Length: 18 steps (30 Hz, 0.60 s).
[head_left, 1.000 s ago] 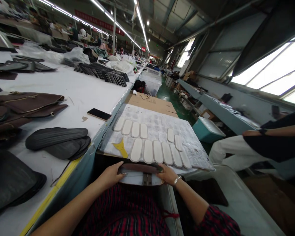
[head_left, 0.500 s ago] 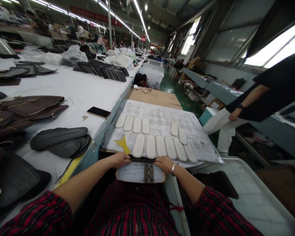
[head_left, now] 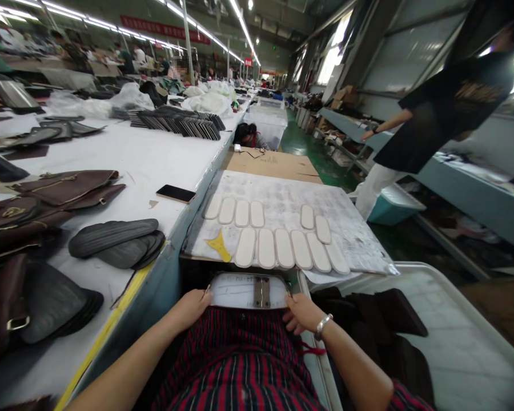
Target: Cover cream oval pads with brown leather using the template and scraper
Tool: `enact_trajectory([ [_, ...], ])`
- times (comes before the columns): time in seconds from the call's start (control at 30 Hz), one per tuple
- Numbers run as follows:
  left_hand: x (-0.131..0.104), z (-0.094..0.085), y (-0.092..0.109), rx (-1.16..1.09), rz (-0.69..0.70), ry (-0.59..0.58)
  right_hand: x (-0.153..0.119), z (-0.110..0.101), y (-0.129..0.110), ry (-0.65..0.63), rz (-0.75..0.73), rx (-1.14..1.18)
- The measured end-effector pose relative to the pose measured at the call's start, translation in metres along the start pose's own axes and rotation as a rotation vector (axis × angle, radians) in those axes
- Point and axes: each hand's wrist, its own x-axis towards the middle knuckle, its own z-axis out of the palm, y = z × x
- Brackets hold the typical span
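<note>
A white oval template (head_left: 235, 292) with a brown metal hinge (head_left: 261, 293) and faint handwriting lies level in front of my waist. My left hand (head_left: 192, 308) pinches its left end. At the opposite end, the thumb and forefinger of my right hand (head_left: 304, 313) close on the edge, and the other fingers hang below. Just beyond it is a whitish board (head_left: 278, 194). Pale oval pieces (head_left: 266, 249) lie on that board in two rough rows, near a yellow Y-shaped piece (head_left: 219, 245).
On the left table are a phone (head_left: 176, 193), a stack of dark flaps (head_left: 115, 242) and brown leather bags (head_left: 64, 188). At right, dark pieces (head_left: 400, 311) lie in a pale bin (head_left: 458, 319). A person in a dark shirt (head_left: 449, 108) walks in the aisle.
My hands have moved from the template's far edge to its two ends, and its tan rim no longer shows. The person at right has moved and turned.
</note>
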Motion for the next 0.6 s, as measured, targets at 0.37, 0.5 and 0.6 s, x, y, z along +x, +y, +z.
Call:
enact_trajectory([
  [0.37, 0.052, -0.022, 0.017, 0.157, 0.144, 0.048, 0.031, -0.025, -0.035, 0.438, -0.541, -0.684],
  [0.5, 0.065, -0.024, 0.015, 0.115, 0.174, -0.055, 0.048, -0.031, -0.043, 0.360, -0.543, -0.704],
  [0.6, 0.062, -0.026, 0.013, 0.091, 0.167, -0.115, 0.047, -0.038, -0.043, 0.296, -0.568, -0.705],
])
